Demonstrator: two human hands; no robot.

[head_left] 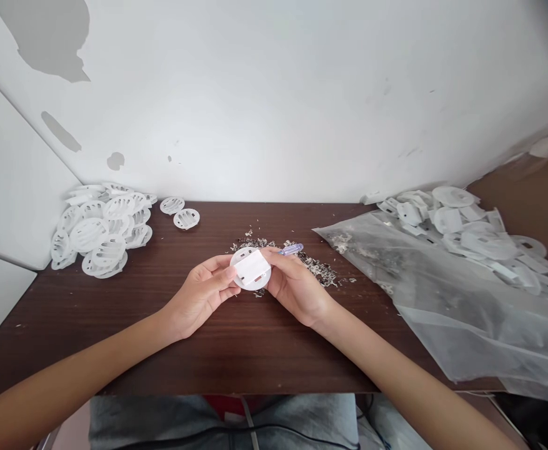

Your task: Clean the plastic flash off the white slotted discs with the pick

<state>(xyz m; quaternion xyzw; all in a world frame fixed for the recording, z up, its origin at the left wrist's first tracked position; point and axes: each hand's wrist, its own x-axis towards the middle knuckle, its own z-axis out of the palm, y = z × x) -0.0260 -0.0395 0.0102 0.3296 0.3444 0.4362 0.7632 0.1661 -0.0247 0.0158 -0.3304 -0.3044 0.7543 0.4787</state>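
A round white plastic part [252,269] with a raised rectangular block and small slots is held over the middle of the table. My left hand [203,294] grips its left edge, thumb on top and fingers beneath. From the other side, my right hand [297,284] pinches the right edge. A small tool with a translucent bluish-purple handle [291,249] also sits in my right hand; its working end is hidden. Behind and below the part lie many dark and pale scraps [320,270], spread over the tabletop.
A heap of slotted white discs [90,234] is at the left, with two loose discs [186,219] near the wall. At the right, more white parts [452,219] lie in and around a clear plastic bag [442,312]. The brown table [236,350] meets a white wall [264,125].
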